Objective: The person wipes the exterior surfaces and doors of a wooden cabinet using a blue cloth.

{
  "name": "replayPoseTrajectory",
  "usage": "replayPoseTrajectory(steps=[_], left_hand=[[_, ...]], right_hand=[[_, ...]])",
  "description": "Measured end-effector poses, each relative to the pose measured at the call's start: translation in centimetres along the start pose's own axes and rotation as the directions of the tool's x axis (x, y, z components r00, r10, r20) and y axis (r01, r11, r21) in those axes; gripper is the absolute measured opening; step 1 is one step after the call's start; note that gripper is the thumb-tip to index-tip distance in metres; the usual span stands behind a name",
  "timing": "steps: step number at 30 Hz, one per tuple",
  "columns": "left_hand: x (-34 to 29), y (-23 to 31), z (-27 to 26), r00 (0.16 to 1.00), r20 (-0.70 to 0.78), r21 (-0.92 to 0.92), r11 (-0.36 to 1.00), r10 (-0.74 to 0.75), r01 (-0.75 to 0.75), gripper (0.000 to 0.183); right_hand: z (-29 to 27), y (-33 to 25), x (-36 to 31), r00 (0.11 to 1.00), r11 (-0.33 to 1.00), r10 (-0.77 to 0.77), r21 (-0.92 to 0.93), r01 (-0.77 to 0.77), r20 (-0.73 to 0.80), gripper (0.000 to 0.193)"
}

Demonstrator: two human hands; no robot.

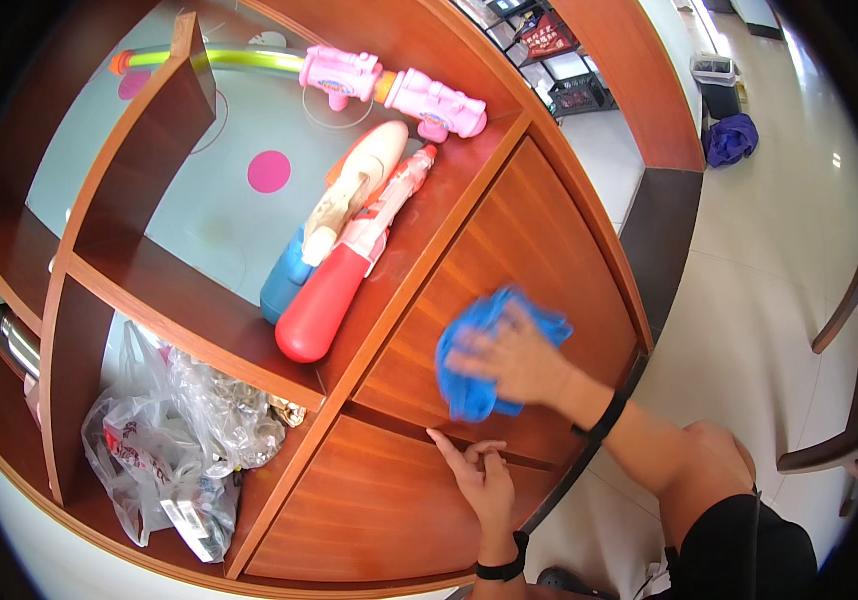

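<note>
My right hand (519, 360) lies over a crumpled blue cloth (469, 390) and presses it against the upper brown cabinet door (509, 240). Hand and cloth are smeared by motion. Lower down, my left hand (482, 482) is near the lower cabinet door (369, 510), its index finger stretched toward the gap between the doors and other fingers partly bent. It holds nothing. Black bands circle both wrists.
On the shelf beside the doors lie a red-and-white toy water gun (334, 300), a blue-and-white one (294, 265) and a long pink-and-green toy (344, 75). Plastic bags (174, 430) fill a lower compartment. A chair (839, 450) stands right; a bin (717, 90) stands far right.
</note>
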State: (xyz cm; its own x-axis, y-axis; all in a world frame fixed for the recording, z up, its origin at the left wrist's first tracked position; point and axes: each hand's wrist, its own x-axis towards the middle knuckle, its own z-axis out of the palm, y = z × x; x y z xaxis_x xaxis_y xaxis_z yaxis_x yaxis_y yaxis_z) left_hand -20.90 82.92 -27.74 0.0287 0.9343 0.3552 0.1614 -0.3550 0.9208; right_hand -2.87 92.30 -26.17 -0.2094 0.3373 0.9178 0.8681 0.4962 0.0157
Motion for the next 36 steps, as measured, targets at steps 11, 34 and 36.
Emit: replayPoseTrajectory(steps=[11,34,36], left_hand=[[0.3,0.2,-0.5,0.999,0.017,0.094,0.995,-0.03,0.029,0.087],[-0.3,-0.4,0.1,1.0,0.011,0.114,0.993,-0.014,0.012,0.09],[-0.6,0.1,0.0,0.999,0.001,0.14,0.989,-0.038,0.037,0.089]], right_hand=[[1.7,2.6,0.6,0.616,0.66,0.749,0.371,-0.654,-0.245,0.051],[0.3,0.4,0.6,0.971,0.987,0.154,0.074,-0.143,-0.181,0.052],[1.4,2.5,-1.9,0.922,0.947,0.321,0.097,-0.307,-0.215,0.049]])
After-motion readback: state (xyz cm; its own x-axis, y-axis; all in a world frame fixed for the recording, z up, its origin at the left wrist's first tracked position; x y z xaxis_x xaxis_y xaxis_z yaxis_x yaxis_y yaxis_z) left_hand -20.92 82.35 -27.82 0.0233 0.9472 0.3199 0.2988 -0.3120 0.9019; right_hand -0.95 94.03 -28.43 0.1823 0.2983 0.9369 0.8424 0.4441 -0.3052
